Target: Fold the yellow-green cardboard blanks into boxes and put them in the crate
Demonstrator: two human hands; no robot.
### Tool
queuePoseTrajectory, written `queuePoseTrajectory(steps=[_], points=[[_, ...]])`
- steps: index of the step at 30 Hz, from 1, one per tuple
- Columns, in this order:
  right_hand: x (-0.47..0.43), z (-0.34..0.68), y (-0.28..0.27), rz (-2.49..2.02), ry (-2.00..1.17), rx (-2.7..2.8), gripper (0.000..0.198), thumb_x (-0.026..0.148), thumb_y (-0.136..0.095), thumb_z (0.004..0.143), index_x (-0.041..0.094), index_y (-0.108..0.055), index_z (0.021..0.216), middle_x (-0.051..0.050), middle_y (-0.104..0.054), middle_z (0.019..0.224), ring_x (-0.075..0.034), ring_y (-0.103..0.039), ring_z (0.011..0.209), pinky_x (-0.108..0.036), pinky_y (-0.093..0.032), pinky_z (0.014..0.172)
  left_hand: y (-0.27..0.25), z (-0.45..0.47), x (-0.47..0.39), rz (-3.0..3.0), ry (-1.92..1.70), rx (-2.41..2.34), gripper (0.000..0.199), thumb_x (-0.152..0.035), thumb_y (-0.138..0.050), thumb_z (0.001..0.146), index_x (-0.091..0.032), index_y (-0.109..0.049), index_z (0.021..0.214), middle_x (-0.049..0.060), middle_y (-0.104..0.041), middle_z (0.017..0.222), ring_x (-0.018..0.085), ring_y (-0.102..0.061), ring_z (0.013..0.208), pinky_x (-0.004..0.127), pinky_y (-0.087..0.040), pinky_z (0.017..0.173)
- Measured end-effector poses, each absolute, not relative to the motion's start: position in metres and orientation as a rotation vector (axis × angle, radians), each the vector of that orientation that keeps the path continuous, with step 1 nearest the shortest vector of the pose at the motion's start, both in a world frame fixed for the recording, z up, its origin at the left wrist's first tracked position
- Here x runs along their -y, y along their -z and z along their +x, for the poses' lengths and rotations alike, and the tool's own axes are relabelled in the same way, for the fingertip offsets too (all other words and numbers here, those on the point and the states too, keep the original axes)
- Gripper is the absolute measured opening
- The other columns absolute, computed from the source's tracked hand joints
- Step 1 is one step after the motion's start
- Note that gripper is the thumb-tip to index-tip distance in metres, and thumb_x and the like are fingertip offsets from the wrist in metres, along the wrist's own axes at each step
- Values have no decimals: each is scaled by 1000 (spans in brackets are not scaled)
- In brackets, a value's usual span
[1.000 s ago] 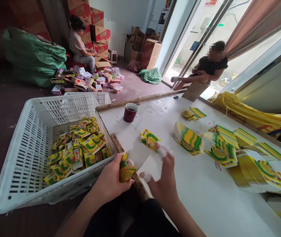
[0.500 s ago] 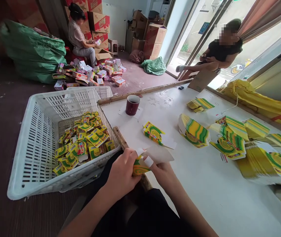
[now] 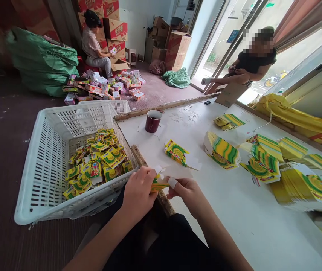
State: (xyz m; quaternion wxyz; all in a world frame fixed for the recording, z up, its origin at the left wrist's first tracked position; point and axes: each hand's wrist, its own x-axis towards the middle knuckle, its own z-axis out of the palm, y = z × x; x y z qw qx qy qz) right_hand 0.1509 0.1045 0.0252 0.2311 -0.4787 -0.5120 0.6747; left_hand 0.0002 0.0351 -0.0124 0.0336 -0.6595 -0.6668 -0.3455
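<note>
Above the table's near corner, my left hand [image 3: 140, 188] is closed round a small yellow-and-green carton [image 3: 158, 183] with a pale flap sticking out. My right hand [image 3: 186, 192] pinches the right side of the same carton, thumb on top. White tape wraps the right thumb, and something white covers a left fingertip. Just beyond the hands, a partly unfolded yellow-and-green carton [image 3: 176, 151] lies on the white table [image 3: 234, 210]. To the left stands a white plastic crate [image 3: 38, 180] with several small folded cartons [image 3: 111, 156] inside.
A dark red mug [image 3: 153, 122] stands near the table's far left edge. Stacks of flat cartons [image 3: 299, 184] cover the right side. A wooden strip [image 3: 138, 155] borders the near edge. One person [image 3: 95, 49] sits by scattered boxes, another [image 3: 255, 60] by the doorway.
My right hand has shifted slightly right, its fingers now curled at the carton's edge. The carton's pale flap sits lower and flatter. The seated person at the left has raised a packet slightly.
</note>
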Motion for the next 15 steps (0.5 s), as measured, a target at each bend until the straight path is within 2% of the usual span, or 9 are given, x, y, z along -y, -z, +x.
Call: queuePoseTrajectory(steps=[2, 5, 8, 11, 13, 15], points=[[-104, 153, -24, -1259, -1961, 1330, 52, 66, -81, 55, 17, -67, 58, 1, -62, 54, -13, -60, 51, -31, -53, 62, 11, -1, -37, -2028, 1054, 2039, 44, -7, -57, 66, -24, -49, 106, 4, -63, 96, 24, -64, 85, 35, -50, 73], [-103, 152, -18, -1107, -2130, 1107, 42, 55, -86, 57, 18, -66, 62, 2, -66, 58, -12, -62, 52, -27, -53, 61, 11, -3, -39, -2006, 1081, 2019, 44, -9, -58, 66, -22, -48, 107, 5, -63, 94, 25, -64, 85, 35, -51, 71], [-101, 148, -6, -921, -2371, 833, 37, 45, -89, 57, 18, -64, 61, 4, -63, 54, -10, -61, 50, -25, -53, 59, 14, -3, -39, -1946, 1196, 2044, 44, -13, -60, 67, -22, -47, 108, 5, -63, 93, 26, -64, 83, 35, -52, 68], [-98, 144, 6, -811, -2568, 729, 37, 46, -87, 56, 17, -64, 62, 4, -62, 54, -11, -62, 50, -24, -52, 57, 16, -1, -39, -1883, 1342, 2163, 44, -19, -63, 69, -23, -47, 110, 3, -61, 91, 25, -65, 80, 35, -53, 67], [-96, 143, 10, -830, -2605, 824, 37, 47, -84, 62, 16, -66, 68, 2, -64, 58, -12, -63, 52, -24, -52, 58, 16, -2, -40, -1864, 1399, 2286, 49, -20, -64, 68, -24, -47, 114, 3, -61, 93, 24, -65, 81, 35, -53, 67], [-95, 144, 10, -892, -2504, 945, 35, 45, -84, 67, 15, -68, 75, 0, -66, 63, -10, -62, 56, -23, -50, 59, 15, -4, -41, -1859, 1445, 2370, 55, -19, -65, 68, -24, -45, 119, 4, -61, 98, 24, -66, 85, 35, -54, 70]])
